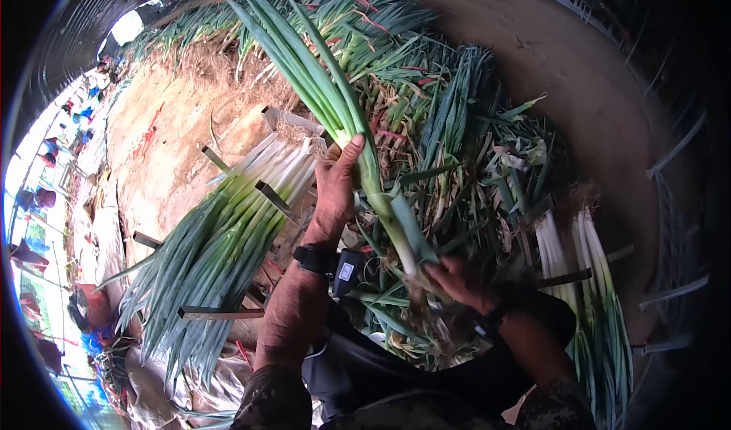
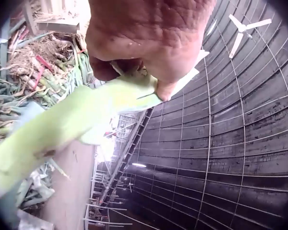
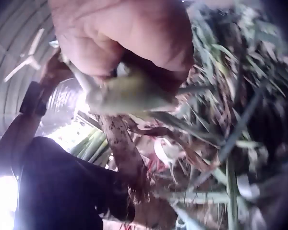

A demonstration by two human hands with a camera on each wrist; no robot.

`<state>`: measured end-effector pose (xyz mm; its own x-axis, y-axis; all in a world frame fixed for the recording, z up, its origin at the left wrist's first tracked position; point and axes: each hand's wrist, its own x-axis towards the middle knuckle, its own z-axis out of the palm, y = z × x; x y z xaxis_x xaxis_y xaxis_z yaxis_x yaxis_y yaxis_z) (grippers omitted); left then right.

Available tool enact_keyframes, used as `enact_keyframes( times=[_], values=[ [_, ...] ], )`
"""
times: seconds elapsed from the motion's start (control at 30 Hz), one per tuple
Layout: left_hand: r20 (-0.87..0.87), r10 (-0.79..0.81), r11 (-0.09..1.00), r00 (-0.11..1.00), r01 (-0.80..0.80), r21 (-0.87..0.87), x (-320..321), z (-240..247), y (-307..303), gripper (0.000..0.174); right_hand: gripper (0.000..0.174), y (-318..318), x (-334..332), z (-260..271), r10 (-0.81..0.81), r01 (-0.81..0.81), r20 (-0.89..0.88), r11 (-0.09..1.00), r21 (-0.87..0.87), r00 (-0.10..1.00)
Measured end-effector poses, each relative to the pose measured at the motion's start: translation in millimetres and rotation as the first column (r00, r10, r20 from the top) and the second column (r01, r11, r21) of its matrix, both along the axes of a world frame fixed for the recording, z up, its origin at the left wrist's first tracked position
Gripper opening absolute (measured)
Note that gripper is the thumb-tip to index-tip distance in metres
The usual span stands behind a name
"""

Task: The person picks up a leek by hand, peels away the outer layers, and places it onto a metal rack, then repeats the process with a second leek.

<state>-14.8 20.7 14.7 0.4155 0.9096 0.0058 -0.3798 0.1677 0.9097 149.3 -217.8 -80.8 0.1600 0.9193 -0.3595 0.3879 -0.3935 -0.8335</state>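
Note:
My left hand (image 1: 335, 182) grips a long green onion (image 1: 324, 99) around its stalk, thumb laid along it. The green leaves rise to the upper left, and the pale root end slants down toward my right hand (image 1: 459, 281). Low on the stalk, that hand pinches a loose outer leaf (image 1: 411, 224), which stands away from the stem. In the right wrist view, a pale strip of leaf (image 3: 134, 96) is held under the curled fingers, with the soil-specked root end (image 3: 117, 139) just below. The left wrist view shows the pale green stalk (image 2: 62, 120) running out from the left hand.
On a metal-pronged rack at left lies a bundle of cleaned green onions (image 1: 228, 209); a smaller bundle (image 1: 590, 270) lies at right. Stripped leaves (image 1: 518, 159) heap ahead of my knees. Farther back are piled green onions (image 1: 381, 19) with red ties and dry roots.

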Motion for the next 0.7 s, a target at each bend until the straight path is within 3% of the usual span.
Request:
enact_keyframes(
  times=[0.07,0.1,0.2,0.27,0.33,0.37,0.4,0.47,0.57,0.6,0.67,0.7],
  values=[
    [0.029,-0.029,0.999,0.999,0.028,0.036,2,-5,-3,0.031,0.038,-22,4,-40,-0.010,0.004,-0.114,0.998,-0.059,0.993],
    [0.042,-0.041,0.998,0.998,0.039,0.056,4,-5,-5,0.030,0.045,-21,2,-35,-0.016,0.001,-0.172,0.996,-0.087,0.985],
    [0.053,-0.129,0.986,0.990,0.123,0.113,8,-3,-16,0.032,0.048,0,11,-12,-0.211,0.273,-0.404,0.957,0.102,0.890],
    [0.051,-0.205,0.975,0.977,0.199,0.093,10,-4,-20,0.031,0.049,26,6,13,-0.217,0.455,-0.511,0.794,0.403,0.832],
    [0.076,-0.231,0.967,0.970,0.220,0.129,15,-5,-25,0.031,0.049,45,2,40,-0.192,0.248,-0.158,0.755,0.607,0.969],
    [0.068,-0.229,0.967,0.971,0.219,0.127,16,-3,-28,0.028,0.050,54,-3,48,-0.186,0.116,0.033,0.734,0.669,0.982],
    [0.087,-0.234,0.967,0.968,0.223,0.125,18,-3,-29,0.029,0.045,60,-9,50,-0.171,0.068,0.075,0.701,0.710,0.982],
    [0.126,-0.231,0.970,0.965,0.217,0.113,20,-8,-28,0.031,0.033,67,-21,49,-0.182,0.133,-0.008,0.686,0.715,0.983],
    [0.070,-0.147,0.987,0.987,0.141,0.076,14,-13,-22,0.029,0.020,55,-30,54,-0.157,0.011,0.131,0.677,0.736,0.979],
    [0.058,-0.112,0.992,0.992,0.108,0.067,12,-12,-19,0.028,0.012,48,-31,55,-0.118,-0.164,0.303,0.632,0.757,0.946],
    [0.034,-0.047,0.998,0.998,0.046,0.033,3,0,-11,0.026,0.009,18,-38,40,-0.030,-0.386,0.532,0.655,0.650,0.846],
    [0.032,0.013,1.000,0.999,-0.014,0.019,-2,3,-9,0.026,0.009,1,-38,22,0.109,-0.435,0.547,0.740,0.513,0.830]
  ],
)
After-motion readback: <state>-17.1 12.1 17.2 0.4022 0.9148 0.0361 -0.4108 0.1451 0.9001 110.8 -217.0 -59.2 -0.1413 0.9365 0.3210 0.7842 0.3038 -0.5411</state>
